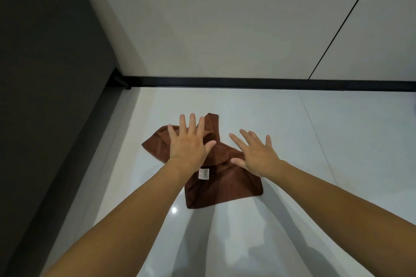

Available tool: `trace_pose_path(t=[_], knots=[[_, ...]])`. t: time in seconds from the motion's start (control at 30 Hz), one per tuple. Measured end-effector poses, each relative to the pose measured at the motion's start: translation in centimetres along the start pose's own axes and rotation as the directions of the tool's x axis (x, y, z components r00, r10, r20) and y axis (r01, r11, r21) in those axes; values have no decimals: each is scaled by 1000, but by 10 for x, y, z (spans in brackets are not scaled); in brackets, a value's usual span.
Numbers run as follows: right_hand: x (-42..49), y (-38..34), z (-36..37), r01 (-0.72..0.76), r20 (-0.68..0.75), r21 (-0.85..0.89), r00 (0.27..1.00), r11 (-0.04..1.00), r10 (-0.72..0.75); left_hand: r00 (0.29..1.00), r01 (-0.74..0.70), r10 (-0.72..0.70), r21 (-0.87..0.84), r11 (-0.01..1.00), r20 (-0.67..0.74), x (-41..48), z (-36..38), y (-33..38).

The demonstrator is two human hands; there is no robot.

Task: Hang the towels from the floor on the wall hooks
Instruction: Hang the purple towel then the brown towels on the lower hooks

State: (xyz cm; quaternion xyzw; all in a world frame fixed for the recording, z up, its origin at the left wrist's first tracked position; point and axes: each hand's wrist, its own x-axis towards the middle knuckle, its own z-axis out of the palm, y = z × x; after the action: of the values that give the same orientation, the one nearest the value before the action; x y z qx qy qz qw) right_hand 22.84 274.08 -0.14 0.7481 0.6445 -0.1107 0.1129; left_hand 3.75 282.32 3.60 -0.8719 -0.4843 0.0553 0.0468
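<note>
Two bare hands spread over a brown towel on the floor.

The brown towel (pixel 221 183) lies crumpled on the glossy white floor (pixel 337 141), near the black skirting strip (pixel 247 83) at the foot of the pale wall (pixel 225 18) (a small white label (pixel 203 174) shows on it). The left hand (pixel 188 141) and right hand (pixel 255 155) are over it, palms down, fingers splayed wide and gripping nothing; whether they touch the cloth is hard to tell.
</note>
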Motion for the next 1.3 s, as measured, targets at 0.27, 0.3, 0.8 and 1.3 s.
trace_pose_path(t=[0.27,0.3,0.8,1.3], knots=[[9,7,24,176,199,56,963,983,-184,998,-20,20,8,1000,56,0,27,-3],[11,7,27,207,215,63,952,976,-216,998,-17,17,4,1000,66,0,30,-5],[32,-13,17,186,42,420,974,888,-224,978,-56,73,-93,994,196,-14,45,-32],[5,-35,-95,339,-366,876,931,343,15,969,-80,246,-906,416,28,9,-26,-31]])
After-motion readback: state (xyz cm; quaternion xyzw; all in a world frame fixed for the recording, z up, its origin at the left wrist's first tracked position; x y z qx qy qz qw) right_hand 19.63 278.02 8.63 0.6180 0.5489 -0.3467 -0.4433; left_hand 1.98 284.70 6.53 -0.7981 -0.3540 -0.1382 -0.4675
